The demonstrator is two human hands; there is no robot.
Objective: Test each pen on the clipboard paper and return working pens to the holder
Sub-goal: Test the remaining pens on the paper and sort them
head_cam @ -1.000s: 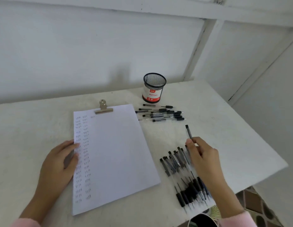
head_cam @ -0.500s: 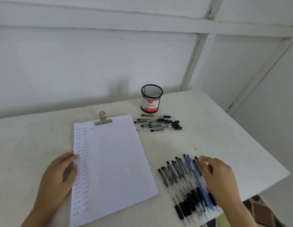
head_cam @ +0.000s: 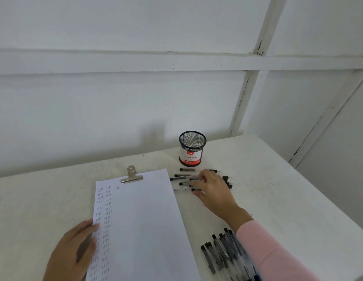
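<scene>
The small group of pens (head_cam: 182, 180) is laid side by side on the tabletop (head_cam: 282, 191), just in front of the mesh holder (head_cam: 192, 149) and just right of the top corner of the clipboard paper (head_cam: 140, 224). The right hand (head_cam: 214, 189) is spread over this group with its fingertips down among the barrels; whether one pen is already pinched cannot be told, since the fingers cover the contact.

The step is judged to be the picking of one pen for testing. It is best done by isolating a single barrel between thumb and forefinger, so that the neighbours are not dragged or rolled towards the holder. The pen should be lifted clear before it is carried over the sheet.

The paper is steadied by the left hand (head_cam: 73, 252), which is laid flat and relaxed on its left edge, gripping nothing. That pressure should be kept while marks are made. Test marks (head_cam: 104, 220) are already ranked down the left side, so fresh strokes are better placed in the blank area beside them.

A larger heap of pens (head_cam: 219, 254) lies at the near right, partly under the pink sleeve (head_cam: 267, 254), and should not be brushed.
</scene>
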